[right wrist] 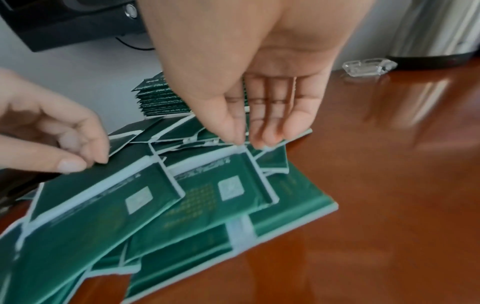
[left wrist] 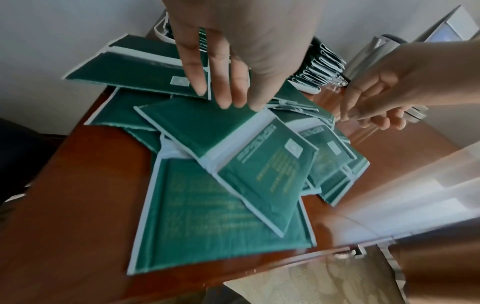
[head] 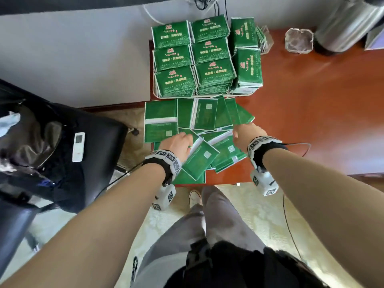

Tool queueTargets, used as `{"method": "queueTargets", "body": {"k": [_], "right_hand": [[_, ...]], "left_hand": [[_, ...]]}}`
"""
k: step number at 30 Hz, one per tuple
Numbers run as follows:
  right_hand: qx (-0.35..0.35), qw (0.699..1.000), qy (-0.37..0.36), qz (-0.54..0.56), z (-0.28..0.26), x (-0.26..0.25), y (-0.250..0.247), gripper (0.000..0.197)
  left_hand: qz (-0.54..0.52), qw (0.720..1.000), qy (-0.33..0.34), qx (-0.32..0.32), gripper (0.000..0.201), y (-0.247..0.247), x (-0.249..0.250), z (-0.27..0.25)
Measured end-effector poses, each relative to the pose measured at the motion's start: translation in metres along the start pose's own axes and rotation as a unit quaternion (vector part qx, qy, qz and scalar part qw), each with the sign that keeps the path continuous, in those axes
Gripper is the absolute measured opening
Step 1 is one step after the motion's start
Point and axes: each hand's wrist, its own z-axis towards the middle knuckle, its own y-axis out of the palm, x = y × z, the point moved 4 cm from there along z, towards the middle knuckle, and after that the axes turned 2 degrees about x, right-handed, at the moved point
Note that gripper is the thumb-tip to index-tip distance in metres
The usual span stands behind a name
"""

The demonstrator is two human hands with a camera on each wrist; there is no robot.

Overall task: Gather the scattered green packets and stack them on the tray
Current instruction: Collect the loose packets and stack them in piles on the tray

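Note:
Green packets stand in neat stacks point(head: 214, 73) on a white tray point(head: 154, 92) at the table's far edge. In front of the tray, more green packets point(head: 161, 119) lie scattered and overlapping, back side up. My left hand point(head: 178, 143) reaches down onto the pile; its fingers point(left wrist: 226, 96) and thumb pinch the far edge of the top packet point(left wrist: 233, 156), as the right wrist view shows point(right wrist: 85, 162). My right hand point(head: 244, 134) is at the right of the pile, its thumb and fingers point(right wrist: 270, 139) closed on a packet's edge there.
The red-brown wooden table point(head: 311, 111) stretches bare to the right. A glass ashtray point(head: 298, 40) and a metal can point(head: 347, 23) stand at the far right. A black chair point(head: 62, 142) with a white remote point(head: 78, 146) sits left of the table.

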Motion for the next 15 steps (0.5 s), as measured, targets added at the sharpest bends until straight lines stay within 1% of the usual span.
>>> {"method": "queueTargets", "body": {"k": [2,3,5,8,10,12,13,15], "right_hand": [[0.010,0.999,0.031,0.024,-0.005,0.000,0.016,0.018],[0.012,0.998,0.047,0.038,-0.006,0.000,0.022,0.020],[0.007,0.994,0.078,0.072,-0.008,-0.001,0.033,0.027],[0.020,0.986,0.114,0.119,-0.006,-0.004,0.043,0.037],[0.030,0.981,0.132,0.142,-0.003,-0.006,0.046,0.043],[0.045,0.974,0.151,0.165,-0.001,-0.006,0.049,0.051],[0.052,0.971,0.159,0.171,0.000,-0.006,0.051,0.056],[0.058,0.969,0.169,0.170,0.000,-0.005,0.053,0.065]], "left_hand": [[0.014,1.000,-0.007,0.002,0.016,0.006,0.002,-0.007],[0.013,0.999,-0.027,0.012,0.017,0.008,0.002,-0.010],[-0.018,0.995,-0.088,0.031,0.025,0.012,0.000,-0.013],[-0.082,0.978,-0.185,0.046,0.034,0.020,-0.013,-0.018],[-0.107,0.967,-0.224,0.058,0.034,0.025,-0.020,-0.022],[-0.126,0.962,-0.235,0.064,0.032,0.029,-0.022,-0.024],[-0.130,0.963,-0.226,0.062,0.031,0.031,-0.020,-0.025],[-0.130,0.976,-0.171,0.039,0.031,0.036,-0.008,-0.024]]}}
